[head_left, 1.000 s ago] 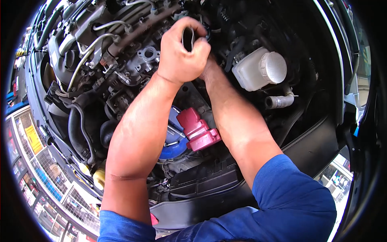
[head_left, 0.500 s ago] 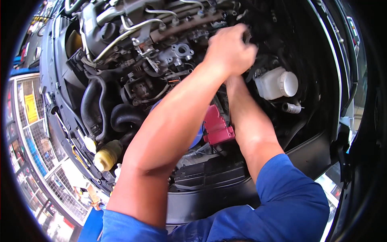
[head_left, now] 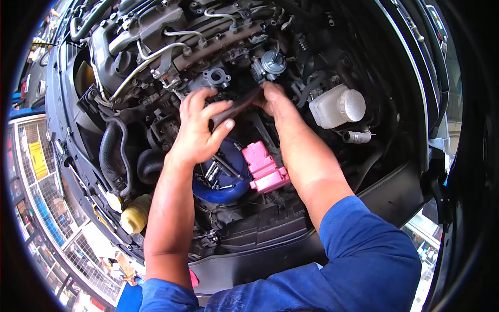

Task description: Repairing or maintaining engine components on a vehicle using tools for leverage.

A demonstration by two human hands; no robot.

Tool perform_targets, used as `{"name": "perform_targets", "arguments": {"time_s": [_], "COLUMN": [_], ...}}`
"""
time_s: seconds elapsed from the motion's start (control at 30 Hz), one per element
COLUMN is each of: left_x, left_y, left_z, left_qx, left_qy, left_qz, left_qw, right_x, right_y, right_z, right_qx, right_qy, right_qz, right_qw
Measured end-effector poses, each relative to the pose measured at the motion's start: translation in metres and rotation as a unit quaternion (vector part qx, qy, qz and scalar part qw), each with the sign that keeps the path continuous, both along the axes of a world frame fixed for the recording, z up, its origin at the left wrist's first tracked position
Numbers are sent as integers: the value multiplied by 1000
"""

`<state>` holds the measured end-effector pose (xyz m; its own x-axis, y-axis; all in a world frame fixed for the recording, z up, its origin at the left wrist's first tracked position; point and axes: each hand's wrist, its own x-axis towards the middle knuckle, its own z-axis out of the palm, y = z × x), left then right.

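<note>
In the engine bay, a dark, elongated strip-like piece [head_left: 239,108] stretches between my hands; its exact kind is unclear. My left hand [head_left: 195,127] has its near end between thumb and forefinger, with the other fingers apart and slightly smeared. At the far end, my right hand [head_left: 273,99] is closed on the piece, its fingertips partly hidden. Just beyond my left fingers sits a metal flange [head_left: 216,77] with a round opening. A round silver valve unit [head_left: 273,63] stands just past my right hand. Below my hands, a blue round tray [head_left: 221,196] holds several small metal parts and tools.
A pink-red plastic cover [head_left: 265,169] lies right of the tray. To the right stands a white fluid reservoir [head_left: 335,108] with a round cap. Black hoses [head_left: 109,156] and a yellowish reservoir [head_left: 136,214] are at left. Metal pipes [head_left: 171,51] cross the engine's far side.
My left hand has come back from above my right hand, toward the left and nearer. The dark piece, valve unit and blue tray now show. The view has shifted slightly.
</note>
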<state>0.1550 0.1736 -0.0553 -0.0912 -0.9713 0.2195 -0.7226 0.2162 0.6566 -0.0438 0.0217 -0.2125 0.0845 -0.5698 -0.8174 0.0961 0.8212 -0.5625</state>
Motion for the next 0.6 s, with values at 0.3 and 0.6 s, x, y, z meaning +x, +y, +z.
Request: {"name": "perform_targets", "arguments": {"time_s": [0.3, 0.6], "left_x": [-70, -93], "left_y": [-77, -122], "left_z": [-15, -20], "left_qx": [0, -44], "left_qy": [537, 404], "left_qz": [32, 4], "left_qw": [843, 914], "right_x": [-3, -16], "right_y": [-6, -20], "right_z": [-27, -41], "right_qx": [14, -52], "right_qy": [-149, -203], "right_qz": [-71, -88], "right_qw": [986, 974]}}
